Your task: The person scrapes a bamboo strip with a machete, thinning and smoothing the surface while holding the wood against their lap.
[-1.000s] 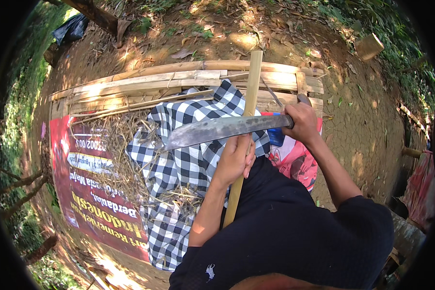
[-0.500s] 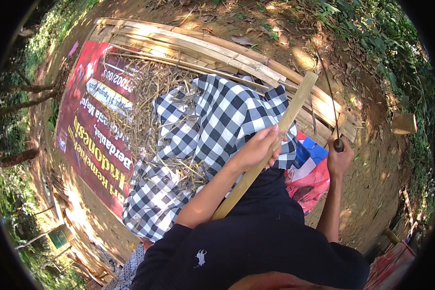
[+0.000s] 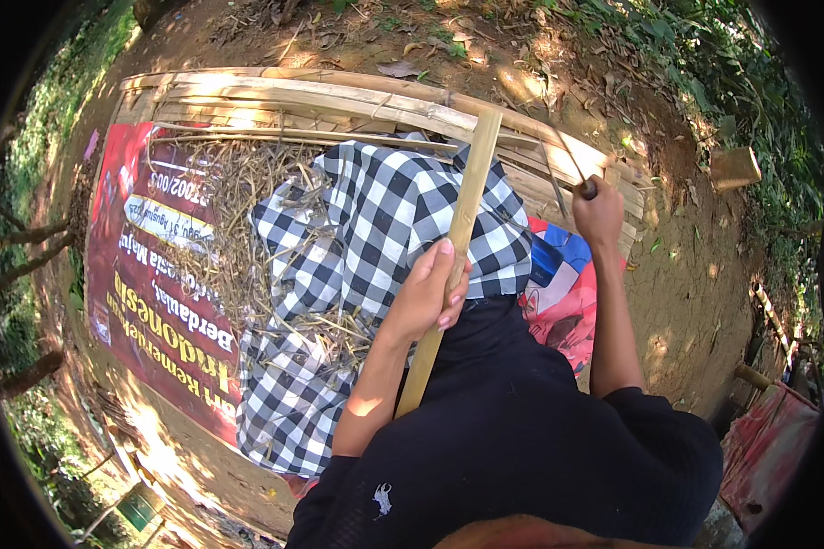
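My left hand (image 3: pixel 426 295) grips a long pale bamboo strip (image 3: pixel 462 229) that slants from my lap up toward the stacked bamboo. My right hand (image 3: pixel 599 216) is out to the right, closed round the dark handle of a big knife (image 3: pixel 568 165); its thin blade points up and left over the bamboo pile. A black-and-white checked cloth (image 3: pixel 375 265) covers my legs, strewn with dry shavings (image 3: pixel 247 220).
Split bamboo poles (image 3: pixel 339 96) lie stacked across the top. A red printed banner (image 3: pixel 146 293) is spread on the ground at left. A red and blue sheet (image 3: pixel 558 284) lies under my right arm. Bare dirt and green plants (image 3: pixel 732 82) surround it.
The knife blade, laid across the bamboo strip a second ago, has swung away to the right with my right hand. My left hand stays on the strip. The view has tilted.
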Tool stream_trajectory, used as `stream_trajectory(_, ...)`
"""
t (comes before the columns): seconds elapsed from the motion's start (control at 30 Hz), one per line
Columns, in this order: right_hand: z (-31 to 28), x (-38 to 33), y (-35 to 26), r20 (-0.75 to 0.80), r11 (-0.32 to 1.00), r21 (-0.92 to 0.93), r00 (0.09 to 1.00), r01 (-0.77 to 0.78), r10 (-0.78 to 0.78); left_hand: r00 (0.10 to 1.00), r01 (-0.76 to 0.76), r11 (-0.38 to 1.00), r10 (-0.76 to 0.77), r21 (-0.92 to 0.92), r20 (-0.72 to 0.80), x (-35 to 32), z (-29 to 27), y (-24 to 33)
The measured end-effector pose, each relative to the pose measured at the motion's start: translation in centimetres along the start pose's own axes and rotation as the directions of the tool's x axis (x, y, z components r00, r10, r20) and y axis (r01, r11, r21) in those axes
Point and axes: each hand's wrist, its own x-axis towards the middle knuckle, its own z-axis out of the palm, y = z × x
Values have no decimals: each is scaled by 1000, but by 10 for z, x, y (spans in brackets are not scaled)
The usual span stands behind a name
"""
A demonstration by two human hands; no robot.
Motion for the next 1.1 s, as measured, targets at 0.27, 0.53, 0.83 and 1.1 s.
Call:
stream_trajectory(0.27,-23,-24,-46,402,655,606,884,-451,237,967,-137,987,152,87,-206,-42,-32,6)
stream_trajectory(0.53,8,-104,-120,666,889,419,728,-186,-162,863,-155,921,303,358,-405,-78,-59,4)
stream_trajectory(0.83,-15,-52,-94,496,942,321,828,103,-259,819,-216,867,411,448,-401,-112,-75,-29)
stream_trajectory(1.1,-49,-46,-64,491,959,270,845,85,-213,880,-182,929,300,323,-367,-105,-81,-32)
